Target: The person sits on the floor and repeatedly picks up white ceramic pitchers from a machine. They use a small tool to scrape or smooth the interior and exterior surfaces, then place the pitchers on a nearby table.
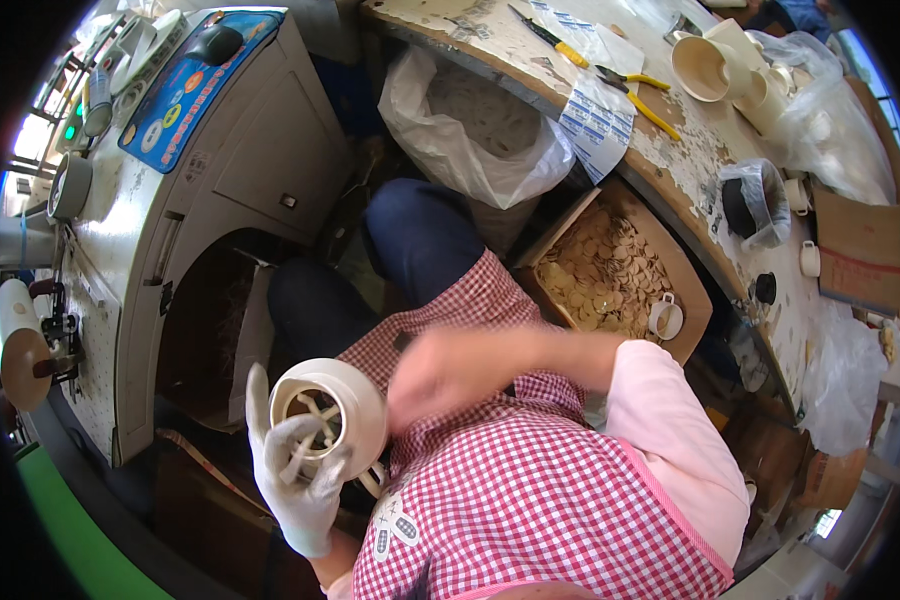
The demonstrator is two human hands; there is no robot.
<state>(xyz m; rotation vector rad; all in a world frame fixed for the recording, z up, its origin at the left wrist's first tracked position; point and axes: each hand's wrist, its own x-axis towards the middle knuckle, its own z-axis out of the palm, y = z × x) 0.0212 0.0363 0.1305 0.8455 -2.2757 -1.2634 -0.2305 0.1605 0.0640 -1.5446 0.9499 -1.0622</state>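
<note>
1. Left hand (305, 490), gloved: clamped on the cream cup (367, 405), some fingers in its mouth, another digit up along its outer side. Probably gripped by the rim to steady it and leave the far side free.
2. Cup: above the lap, at the apron (530, 480)'s left side, mouth tipped up toward the camera; pale prongs show inside. That tilt likely keeps the inside in sight.
3. Right hand (438, 375), bare: motion-blurred at the cup's right side. Can't tell whether its fingers are apart or together, nor if it touches or holds anything.
4. Box (703, 300) of discs (600, 265): beside the right thigh, open-topped, likely for easy reach. A small cup (667, 318) lies on them.
5. Pliers (656, 115): handles toward the person on the bench (450, 27), presumably for quick pickup.
</note>
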